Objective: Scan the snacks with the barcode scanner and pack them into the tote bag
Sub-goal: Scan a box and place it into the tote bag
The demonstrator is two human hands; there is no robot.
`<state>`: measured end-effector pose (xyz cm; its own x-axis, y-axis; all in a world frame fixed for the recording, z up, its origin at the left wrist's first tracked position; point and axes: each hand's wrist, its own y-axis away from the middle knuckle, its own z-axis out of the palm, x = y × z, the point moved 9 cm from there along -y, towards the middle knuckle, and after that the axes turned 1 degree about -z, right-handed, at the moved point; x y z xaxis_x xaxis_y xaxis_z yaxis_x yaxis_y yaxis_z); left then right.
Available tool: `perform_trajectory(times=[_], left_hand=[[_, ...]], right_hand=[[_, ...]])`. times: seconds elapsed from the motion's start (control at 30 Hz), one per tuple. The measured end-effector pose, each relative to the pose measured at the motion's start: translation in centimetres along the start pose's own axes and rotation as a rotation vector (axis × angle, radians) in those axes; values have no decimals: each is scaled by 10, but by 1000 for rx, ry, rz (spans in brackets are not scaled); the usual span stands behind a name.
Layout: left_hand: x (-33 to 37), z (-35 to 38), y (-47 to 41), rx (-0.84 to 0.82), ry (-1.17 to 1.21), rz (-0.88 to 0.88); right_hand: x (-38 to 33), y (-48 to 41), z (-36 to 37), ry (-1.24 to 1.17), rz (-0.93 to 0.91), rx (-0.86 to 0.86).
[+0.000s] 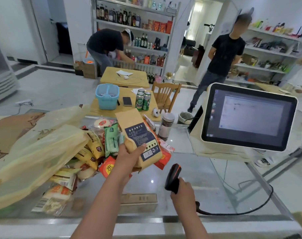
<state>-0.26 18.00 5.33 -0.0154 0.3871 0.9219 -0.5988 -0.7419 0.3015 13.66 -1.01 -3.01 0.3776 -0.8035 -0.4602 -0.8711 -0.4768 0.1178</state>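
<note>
Kraft-brown paper marks the item in hand: a tall snack pouch is raised above the glass counter, gripped near its lower end by the left hand, with the thumb lying across the front just beside the printed barcode. The right hand is wrapped round the handle of the barcode scanner, whose head tilts up toward the pouch from below and to the right, near it but apart. This looks like the scanning step, with packing of this pouch not yet done. The next move probably calls for squaring the scanner's window to the code while keeping the thumb off the bars, then carrying the pouch left to the tote bag. The bag lies slumped on the counter's left side; its mouth seems to face the heap of snacks, though how wide it gapes I cannot tell. Room is tight there, since packets crowd between bag and hand and some lie near the counter's front edge. To the right is bare glass, bounded by the terminal and the scanner cable looping back, which could drag on a wide swing. A jar stands just behind the pouch.
</note>
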Motion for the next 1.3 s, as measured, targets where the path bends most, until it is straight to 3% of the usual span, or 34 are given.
perform_trajectory(times=[0.2,0.33,0.53,1.3], left_hand=[[-4,28,-9,121,-79,55],[0,57,-15,105,-131,110],[3,90,-22,120,-207,162],[-14,110,-19,-6,-231,167]], right_hand=[[8,-14,-31,-207,-6,-28],[9,-11,-86,-372,-32,47],[5,7,-140,-557,-29,-45],[-3,34,-154,-596,-32,24]])
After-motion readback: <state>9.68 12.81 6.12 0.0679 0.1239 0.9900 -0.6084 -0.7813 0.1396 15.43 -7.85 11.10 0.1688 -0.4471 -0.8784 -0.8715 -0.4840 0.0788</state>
